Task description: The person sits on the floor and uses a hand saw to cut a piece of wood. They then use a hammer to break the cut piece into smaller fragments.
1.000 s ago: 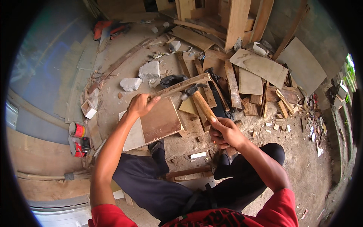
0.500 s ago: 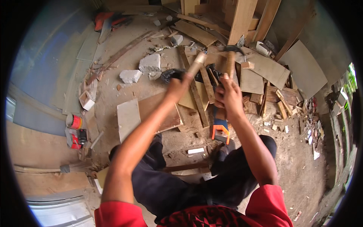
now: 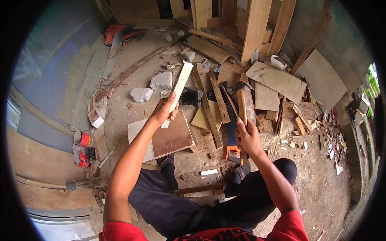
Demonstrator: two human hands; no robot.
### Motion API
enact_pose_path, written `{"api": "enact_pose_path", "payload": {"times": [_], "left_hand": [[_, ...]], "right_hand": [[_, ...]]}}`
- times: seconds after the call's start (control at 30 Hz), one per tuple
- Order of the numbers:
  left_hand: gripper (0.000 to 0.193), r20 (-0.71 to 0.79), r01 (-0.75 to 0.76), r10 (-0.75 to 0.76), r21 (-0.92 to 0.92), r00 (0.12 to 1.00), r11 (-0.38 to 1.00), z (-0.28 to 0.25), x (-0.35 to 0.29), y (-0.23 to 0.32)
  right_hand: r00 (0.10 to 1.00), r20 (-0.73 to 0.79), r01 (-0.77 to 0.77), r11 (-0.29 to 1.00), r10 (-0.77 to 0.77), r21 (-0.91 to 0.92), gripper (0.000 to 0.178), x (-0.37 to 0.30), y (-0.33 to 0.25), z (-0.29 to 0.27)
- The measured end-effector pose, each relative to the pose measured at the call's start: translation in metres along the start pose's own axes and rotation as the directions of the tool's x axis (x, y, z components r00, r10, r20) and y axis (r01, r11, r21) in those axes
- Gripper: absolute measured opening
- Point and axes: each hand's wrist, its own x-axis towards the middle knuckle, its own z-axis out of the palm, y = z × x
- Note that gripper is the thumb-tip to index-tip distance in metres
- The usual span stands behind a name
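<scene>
My left hand is wrapped round a pale strip of wood, which slants up and away from me. Its fingers and thumb close about the strip's lower part. My right hand grips the wooden handle of a claw hammer; the dark head points away from me, over the scrap wood. Just left of that hand, a handsaw with an orange and black handle and a dark blue blade lies on the ground near my shoe. Below the left hand is a brown and white board.
Wood planks and flat panels litter the ground ahead. Broken concrete blocks lie at the far left, near a black plastic bag. Cans and a broom are at left. Tall boards stand at the back.
Both hands have come down toward me and apart. The hammer's head has dropped lower and nearer. The wood strip, blurred before, now shows its broad pale face.
</scene>
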Motion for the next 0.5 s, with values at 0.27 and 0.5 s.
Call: {"api": "enact_pose_path", "payload": {"times": [0.27,0.5], "left_hand": [[0.060,0.143,-0.031,0.014,0.117,0.990,0.993,0.002,0.010,-0.022],[0.043,0.053,-0.032,-0.002,0.630,0.999,0.776,0.022,-0.012,-0.067]], "right_hand": [[0.997,-0.062,0.034,0.996,-0.039,-0.083,0.030,0.011,0.005,-0.023],[0.960,-0.123,-0.255,0.967,0.251,-0.015,0.037,0.007,0.005,-0.065]]}}
